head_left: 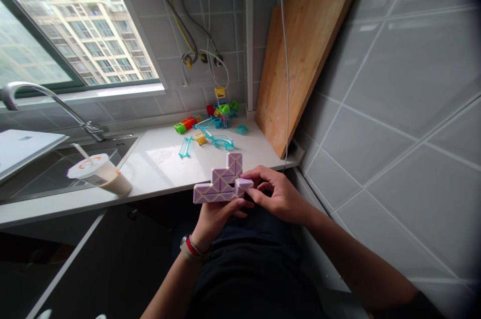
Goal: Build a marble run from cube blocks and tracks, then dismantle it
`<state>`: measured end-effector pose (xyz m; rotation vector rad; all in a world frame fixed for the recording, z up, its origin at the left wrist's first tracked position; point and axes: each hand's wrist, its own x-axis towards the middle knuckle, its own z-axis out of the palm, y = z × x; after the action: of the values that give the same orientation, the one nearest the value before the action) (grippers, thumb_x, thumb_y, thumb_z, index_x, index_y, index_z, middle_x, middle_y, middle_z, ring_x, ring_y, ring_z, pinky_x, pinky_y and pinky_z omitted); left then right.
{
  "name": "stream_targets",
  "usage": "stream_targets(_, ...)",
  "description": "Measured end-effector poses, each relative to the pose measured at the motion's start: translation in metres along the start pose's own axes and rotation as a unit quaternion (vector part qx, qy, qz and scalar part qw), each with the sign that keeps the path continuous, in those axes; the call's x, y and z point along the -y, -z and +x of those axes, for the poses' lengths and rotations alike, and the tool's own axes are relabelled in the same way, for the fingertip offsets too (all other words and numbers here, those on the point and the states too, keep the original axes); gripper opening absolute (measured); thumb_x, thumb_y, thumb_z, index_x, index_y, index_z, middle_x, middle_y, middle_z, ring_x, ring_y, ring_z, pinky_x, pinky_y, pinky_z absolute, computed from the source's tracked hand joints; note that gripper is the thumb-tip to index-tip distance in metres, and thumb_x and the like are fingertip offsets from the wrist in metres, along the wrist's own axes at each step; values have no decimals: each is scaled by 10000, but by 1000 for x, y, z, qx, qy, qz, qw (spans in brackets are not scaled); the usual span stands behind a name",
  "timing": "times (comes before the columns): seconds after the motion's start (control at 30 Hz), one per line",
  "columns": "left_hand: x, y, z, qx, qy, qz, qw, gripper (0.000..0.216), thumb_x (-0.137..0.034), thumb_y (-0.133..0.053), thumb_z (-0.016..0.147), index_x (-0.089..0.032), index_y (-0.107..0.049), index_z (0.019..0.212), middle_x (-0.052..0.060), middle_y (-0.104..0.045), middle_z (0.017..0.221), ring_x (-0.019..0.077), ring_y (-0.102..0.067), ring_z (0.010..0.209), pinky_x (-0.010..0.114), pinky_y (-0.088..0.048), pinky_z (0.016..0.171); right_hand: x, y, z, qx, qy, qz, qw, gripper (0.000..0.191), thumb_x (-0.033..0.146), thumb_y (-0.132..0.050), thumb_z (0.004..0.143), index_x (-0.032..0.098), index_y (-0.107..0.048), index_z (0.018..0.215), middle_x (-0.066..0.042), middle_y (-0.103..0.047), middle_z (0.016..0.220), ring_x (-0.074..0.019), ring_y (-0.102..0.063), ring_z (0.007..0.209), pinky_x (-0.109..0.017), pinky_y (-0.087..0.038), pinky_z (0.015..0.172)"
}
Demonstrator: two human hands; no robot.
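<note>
Desk (154,169): white, against grey tiles (424,73)
Block puzzle (220,177): lilac, pale-edged, stepped — held up at the desk's front edge
Hands: left hand (214,221) gripping its underside, right hand (280,195) pinching its end block
Around: cup (103,177), plastic pieces (186,124), wooden board (311,43)

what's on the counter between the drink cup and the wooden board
Colourful plastic toy pieces, some teal, lie on the white counter there, in the head view.
</note>
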<state>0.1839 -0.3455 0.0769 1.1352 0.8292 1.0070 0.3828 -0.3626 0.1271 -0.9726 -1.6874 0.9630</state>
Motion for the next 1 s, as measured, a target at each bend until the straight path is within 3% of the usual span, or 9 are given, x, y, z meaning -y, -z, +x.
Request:
stream_targets(0.2,2,-9,2,-38,-6,-34,999,440,-316,-890,759,-91,-745,1109,117,-804,893,271,-794,806,309,-681,574,-4,3,1,-22,8,-13,1000,307,230,-660,933,213,-690,1237,-59,-713,1077,-199,-694,952,-300,-592,779)
stream_targets(0.4,2,-15,1,-58,-2,-35,998,398,-345,-885,764,-77,-761,1031,102,-787,826,224,-772,723,300,-679,573,-5,5,4,-10,35,-38,999,324,284,-703,935,218,-702,1252,-79,-718,1144,-219,-699,995,-329,-606,820)
stream_targets(0.6,1,-10,0,-50,-16,-10,999,505,-364,-877,778,-97,-721,1178,114,-801,898,261,-794,807,298,-685,588,-8,2,4,-27,63,-17,997,313,327,-721,941,237,-708,1241,-75,-722,1170,-234,-707,1071,-367,-607,924)
stream_targets(0.73,1,-5,1,-25,-26,-19,999,444,-425,-822,832,-91,-726,1108,123,-796,891,286,-795,835,336,-693,596,-6,1,3,-28,64,-12,997,279,297,-693,959,231,-701,1230,-76,-713,1159,-225,-705,1067,-350,-616,900)
stream_targets(0.83,0,-3,2,-49,-39,-33,997,435,-468,-772,869,-122,-717,1128,116,-796,966,297,-795,855,374,-698,594,-6,1,3,-26,82,-12,996,265,253,-691,953,233,-694,1217,-77,-704,1166,-225,-690,1097,-354,-614,918)
stream_targets(1.0,-2,0,5,-56,-28,-34,997,405,-399,-848,803,-127,-732,1080,105,-794,962,302,-794,866,393,-705,622,-8,1,4,-17,86,-47,995,294,214,-697,925,231,-668,1217,-75,-699,1152,-225,-686,1085,-385,-613,945)
